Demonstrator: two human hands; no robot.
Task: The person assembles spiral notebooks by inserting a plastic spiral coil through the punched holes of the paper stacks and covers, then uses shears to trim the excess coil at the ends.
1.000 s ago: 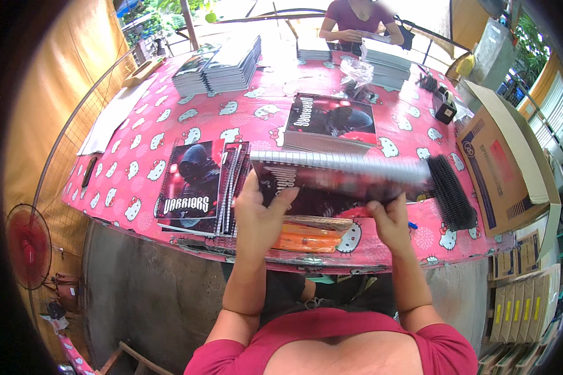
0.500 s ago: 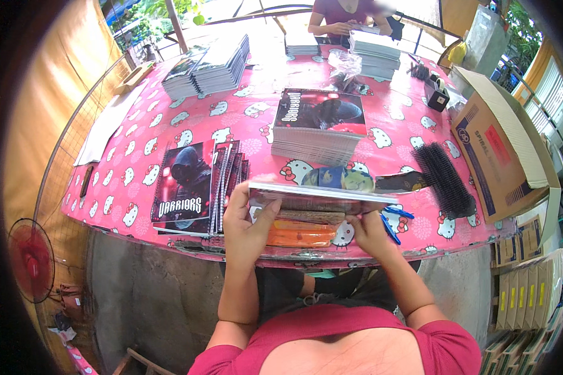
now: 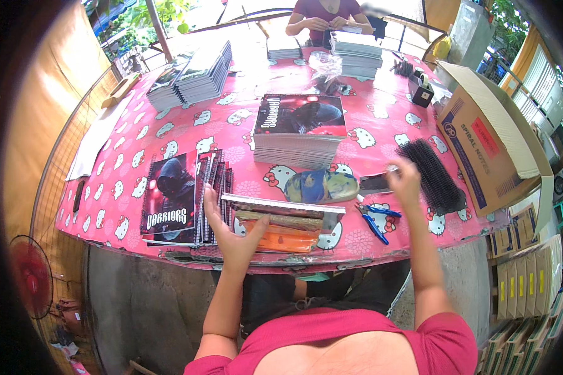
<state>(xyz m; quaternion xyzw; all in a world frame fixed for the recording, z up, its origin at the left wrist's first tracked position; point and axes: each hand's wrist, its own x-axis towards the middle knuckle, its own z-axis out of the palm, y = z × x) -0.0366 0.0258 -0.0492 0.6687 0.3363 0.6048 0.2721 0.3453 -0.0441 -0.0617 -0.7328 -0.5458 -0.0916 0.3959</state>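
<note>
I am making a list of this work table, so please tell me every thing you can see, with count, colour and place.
table: one, pink cloth with white cartoon cats, centre
notebook stack: one, dark cover, middle
fanned notebooks: several, dark, left
far stacks: several, grey edges, back
black spirals: one pile, right
pliers: one, blue handles, front right
cardboard box: one, brown, right
fan: one, red, lower left
other person: one, far side
left hand: on the front notebook
right hand: near the spirals
</note>
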